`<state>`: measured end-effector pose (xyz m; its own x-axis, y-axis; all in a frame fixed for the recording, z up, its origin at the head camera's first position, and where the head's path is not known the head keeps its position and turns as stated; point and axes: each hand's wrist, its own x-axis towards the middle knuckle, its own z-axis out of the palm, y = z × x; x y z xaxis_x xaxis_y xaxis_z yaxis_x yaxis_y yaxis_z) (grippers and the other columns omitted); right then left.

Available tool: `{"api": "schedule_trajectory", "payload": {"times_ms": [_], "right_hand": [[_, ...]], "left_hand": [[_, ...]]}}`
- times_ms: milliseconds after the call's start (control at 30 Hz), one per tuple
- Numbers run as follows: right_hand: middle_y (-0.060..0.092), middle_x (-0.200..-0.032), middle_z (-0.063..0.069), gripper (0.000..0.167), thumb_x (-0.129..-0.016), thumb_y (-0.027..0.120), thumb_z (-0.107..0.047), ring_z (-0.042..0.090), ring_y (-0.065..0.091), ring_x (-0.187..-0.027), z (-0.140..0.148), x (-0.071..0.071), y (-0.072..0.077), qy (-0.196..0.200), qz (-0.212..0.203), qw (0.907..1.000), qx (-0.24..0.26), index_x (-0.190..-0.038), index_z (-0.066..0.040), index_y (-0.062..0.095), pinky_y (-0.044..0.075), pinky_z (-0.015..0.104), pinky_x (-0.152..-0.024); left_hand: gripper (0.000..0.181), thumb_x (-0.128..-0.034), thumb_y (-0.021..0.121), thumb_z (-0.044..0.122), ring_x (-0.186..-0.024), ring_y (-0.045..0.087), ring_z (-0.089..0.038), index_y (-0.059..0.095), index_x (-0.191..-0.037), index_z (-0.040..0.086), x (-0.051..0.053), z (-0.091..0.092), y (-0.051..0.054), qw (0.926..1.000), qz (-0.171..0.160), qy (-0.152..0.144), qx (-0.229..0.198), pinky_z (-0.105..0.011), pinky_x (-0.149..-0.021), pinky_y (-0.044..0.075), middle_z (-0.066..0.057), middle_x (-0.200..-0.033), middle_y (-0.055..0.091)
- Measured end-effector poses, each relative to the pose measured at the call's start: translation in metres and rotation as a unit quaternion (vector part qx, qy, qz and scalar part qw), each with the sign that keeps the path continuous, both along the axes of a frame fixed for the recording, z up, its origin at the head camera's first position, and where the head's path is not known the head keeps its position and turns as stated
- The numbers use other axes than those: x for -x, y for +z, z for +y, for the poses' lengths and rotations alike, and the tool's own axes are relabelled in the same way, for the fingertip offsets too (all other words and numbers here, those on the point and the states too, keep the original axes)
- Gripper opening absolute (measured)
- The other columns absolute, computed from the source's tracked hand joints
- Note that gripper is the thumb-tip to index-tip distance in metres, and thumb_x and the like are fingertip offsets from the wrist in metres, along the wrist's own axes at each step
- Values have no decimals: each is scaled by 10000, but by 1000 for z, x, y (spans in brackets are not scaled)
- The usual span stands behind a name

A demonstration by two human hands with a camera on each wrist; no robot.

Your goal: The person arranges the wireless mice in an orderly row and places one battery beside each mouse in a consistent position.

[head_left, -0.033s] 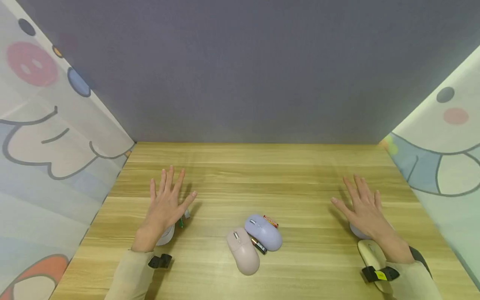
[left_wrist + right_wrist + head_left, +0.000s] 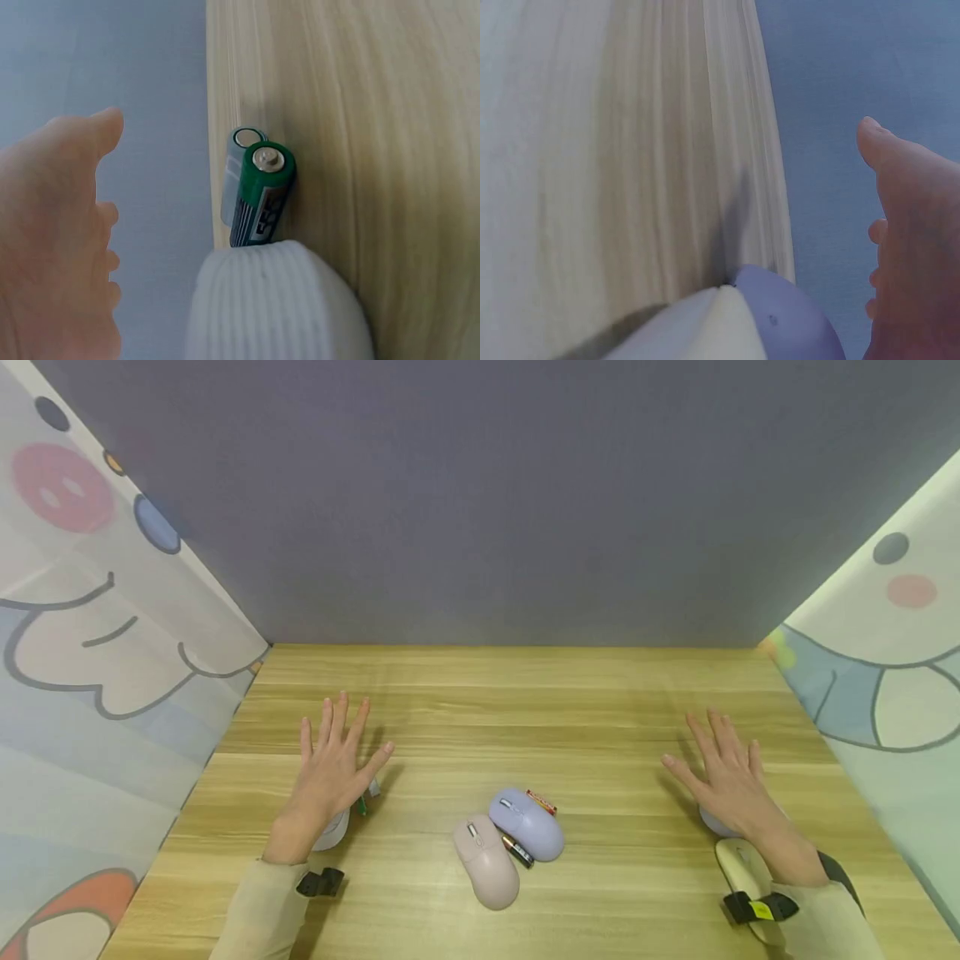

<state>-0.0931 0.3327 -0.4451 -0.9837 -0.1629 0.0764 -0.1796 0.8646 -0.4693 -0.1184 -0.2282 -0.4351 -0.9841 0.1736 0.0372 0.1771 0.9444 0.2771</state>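
Note:
My left hand (image 2: 330, 781) hovers over the left of the table with fingers spread, holding nothing. Partly hidden beneath it is a white computer mouse (image 2: 333, 833). In the left wrist view a green battery (image 2: 262, 195) and a silvery battery (image 2: 234, 176) lie at the end of that ribbed mouse (image 2: 277, 307). On the other side my right hand (image 2: 738, 789) is likewise spread and holds nothing. Under it show a purple mouse (image 2: 717, 823) and a cream-yellow mouse (image 2: 738, 864), both partly covered; they touch or nearly touch in the right wrist view.
Mid-table sit a pinkish mouse (image 2: 487, 868) and a lavender mouse (image 2: 531, 827). A black battery (image 2: 517, 852) lies between them, a red-orange battery (image 2: 542, 802) beside the lavender one. A grey panel (image 2: 495, 510) rises behind the wooden table (image 2: 600, 718); printed curtains hang at both sides.

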Motion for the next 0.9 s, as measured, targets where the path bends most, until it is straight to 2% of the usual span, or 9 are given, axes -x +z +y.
{"api": "schedule_trajectory", "payload": {"times_ms": [367, 567, 700, 900], "right_hand": [[-80, -1699, 276, 830, -1063, 504, -453, 487, -111, -1557, -3, -3, 2, -91, -88, 9999, 3, -1663, -82, 66, -224, 747, -1143], [-81, -1700, 271, 829, -1065, 505, -446, 481, -114, -1558, -2, -5, 3, -128, -99, 9999, 24, -1663, -84, 60, -222, 733, -1155], [-82, -1698, 277, 828, -1065, 512, -434, 484, -115, -1557, -1, -6, 5, -98, -131, 9998, 92, -1661, -70, 67, -217, 741, -1152], [-79, -1694, 288, 819, -1069, 507, -417, 526, -95, -1544, 2, -9, 8, -81, -197, 9996, 181, -1655, -49, 69, -194, 763, -1147]], "left_hand": [[865, -1050, 361, 647, -1578, -139, -396, 38, -1672, 140, -6, -2, -1, 9999, -40, -86, -84, -658, -1228, -168, -133, -1710, -185], [842, -1054, 388, 620, -1577, -55, -450, 91, -1670, 130, -15, -6, -3, 9997, -26, -121, -191, -661, -1234, -148, -194, -1719, -98], [830, -1057, 413, 600, -1573, -17, -470, 121, -1668, 119, -22, -7, -2, 9995, -61, -172, -245, -699, -1236, -74, -249, -1711, -17], [822, -1062, 426, 587, -1575, 13, -464, 132, -1666, 113, -35, -10, 2, 9990, -350, -157, -232, -706, -1241, 56, -266, -1706, 21]]}}
